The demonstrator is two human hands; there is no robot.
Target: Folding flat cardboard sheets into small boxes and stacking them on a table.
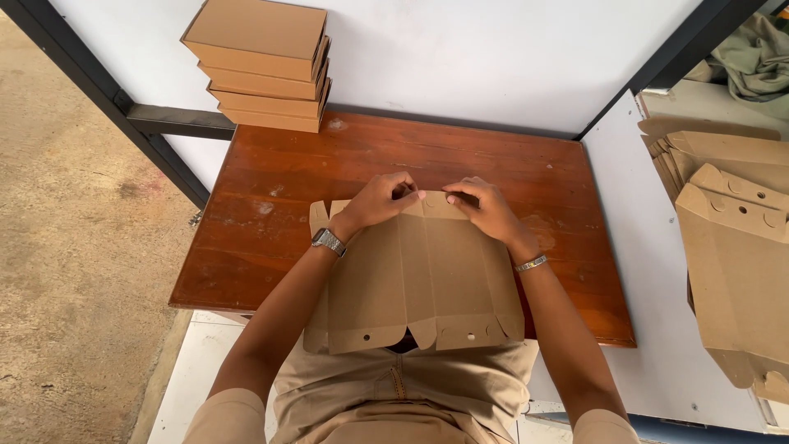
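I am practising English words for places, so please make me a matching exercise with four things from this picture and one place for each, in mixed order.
Things:
1. stack of folded boxes
2. flat cardboard sheet
3. pile of flat cardboard blanks
4. wristwatch

Places:
A. on the white surface at the right edge
B. on the left wrist
C. at the far left corner of the wooden table
D. under both hands, in the middle of the table

Pairs: 1-C, 2-D, 3-A, 4-B
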